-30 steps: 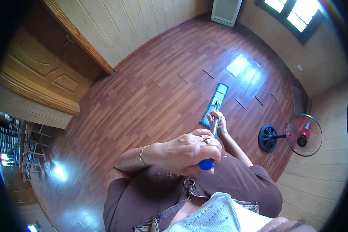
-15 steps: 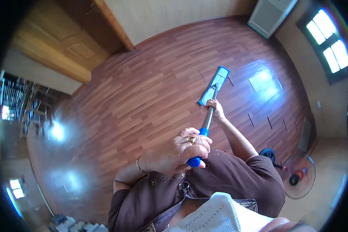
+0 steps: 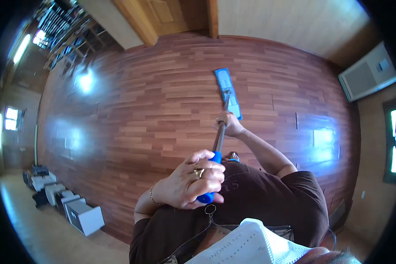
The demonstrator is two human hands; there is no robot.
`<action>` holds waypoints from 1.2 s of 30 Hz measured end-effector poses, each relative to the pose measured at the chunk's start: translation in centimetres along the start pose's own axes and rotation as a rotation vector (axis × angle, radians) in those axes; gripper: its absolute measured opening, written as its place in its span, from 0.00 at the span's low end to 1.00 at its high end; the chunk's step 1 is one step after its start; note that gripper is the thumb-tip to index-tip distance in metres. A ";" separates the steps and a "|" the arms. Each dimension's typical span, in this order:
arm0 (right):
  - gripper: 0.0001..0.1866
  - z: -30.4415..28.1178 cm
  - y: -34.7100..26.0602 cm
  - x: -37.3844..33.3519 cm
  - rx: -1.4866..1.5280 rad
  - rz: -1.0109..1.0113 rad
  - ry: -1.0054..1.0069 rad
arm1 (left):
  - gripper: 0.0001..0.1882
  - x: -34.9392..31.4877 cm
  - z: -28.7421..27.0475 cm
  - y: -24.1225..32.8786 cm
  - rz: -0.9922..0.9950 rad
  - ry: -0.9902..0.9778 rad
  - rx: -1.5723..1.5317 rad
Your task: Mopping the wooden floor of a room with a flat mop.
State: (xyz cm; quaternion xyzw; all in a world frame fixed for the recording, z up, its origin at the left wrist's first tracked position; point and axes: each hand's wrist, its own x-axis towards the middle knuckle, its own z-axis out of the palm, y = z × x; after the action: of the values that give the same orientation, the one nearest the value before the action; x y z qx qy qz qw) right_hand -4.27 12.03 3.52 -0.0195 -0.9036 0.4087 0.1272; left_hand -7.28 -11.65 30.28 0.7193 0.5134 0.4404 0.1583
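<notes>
A flat floor mop runs away from my body, its blue rectangular head point(image 3: 228, 93) lying on the wooden floor point(image 3: 163, 110). My left hand point(image 3: 197, 179) is wrapped round the blue grip point(image 3: 205, 198) at the top end of the pole, close to my chest. It wears a gold ring and a bracelet. Lower on the metal pole point(image 3: 219, 137), my right hand point(image 3: 229, 123) is closed round it with that arm stretched out. The right fingers partly hide the pole near the mop head.
A wooden door point(image 3: 171, 16) stands in the far wall. At the far right is a white floor-standing unit point(image 3: 368, 72). Several white box-like appliances point(image 3: 84, 215) line the left wall. Chairs or racks point(image 3: 77, 44) crowd the far left. My sandalled foot point(image 3: 234, 156) shows below the pole.
The room has shifted in view as I turned toward the right. The mop head has swung left and now tilts the other way. Both hands keep their hold on the pole.
</notes>
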 end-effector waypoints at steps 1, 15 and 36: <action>0.14 1.8 -1.9 0.8 0.034 -0.086 0.003 | 0.20 -1.7 -0.5 1.1 -0.002 0.045 0.034; 0.13 23.4 -20.4 7.0 0.302 -0.624 -0.626 | 0.11 -15.6 -6.7 12.2 0.002 0.372 0.448; 0.14 6.7 -3.0 14.3 0.025 -0.214 -0.516 | 0.15 -0.4 -4.7 -2.6 -0.047 0.317 0.317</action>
State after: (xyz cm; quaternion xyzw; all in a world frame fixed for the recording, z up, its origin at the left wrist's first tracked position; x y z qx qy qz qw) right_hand -19.49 7.12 4.53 0.1825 -0.8979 0.3954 -0.0644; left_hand -12.63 -11.93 31.00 0.6447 0.6113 0.4581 -0.0293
